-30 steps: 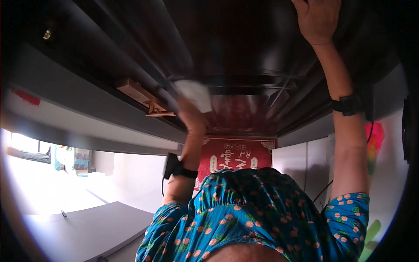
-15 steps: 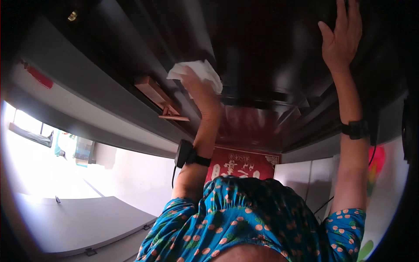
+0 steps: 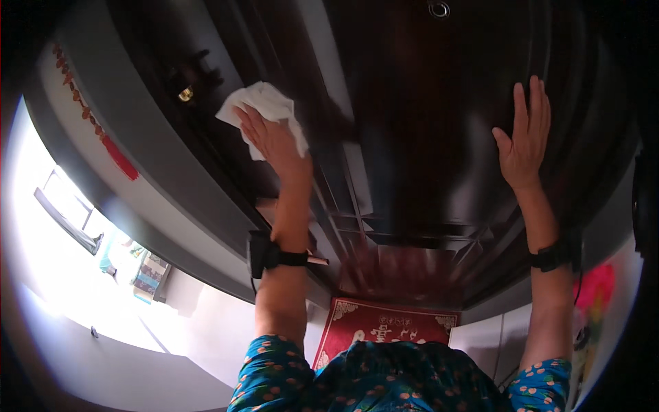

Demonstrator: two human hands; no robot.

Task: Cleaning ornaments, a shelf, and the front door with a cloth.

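A glossy dark brown panelled door (image 3: pixel 419 130) rises in front of me. My left hand (image 3: pixel 273 141) presses a crumpled white cloth (image 3: pixel 264 101) against the raised moulding on the door's left part, fingers stretched over it. Close by, to the left of the cloth, is a small brass-coloured knob (image 3: pixel 185 93). Flat on the right part of the door lies my right hand (image 3: pixel 526 144), its fingers stretched, the thumb apart, and nothing in it. My left forearm hides most of the reddish door handle (image 3: pixel 318 260).
Below the door lies a red mat (image 3: pixel 384 326) with a pale pattern. A beaded ornament with a red tassel (image 3: pixel 118 156) hangs on the left wall. A round peephole (image 3: pixel 438 9) shows at the top. Pink flowers (image 3: pixel 594 287) stand at the lower right.
My left hand has moved the cloth from beside the handle up and left, close to the brass knob. My right hand stays flat on the door, while the view has tilted upward.
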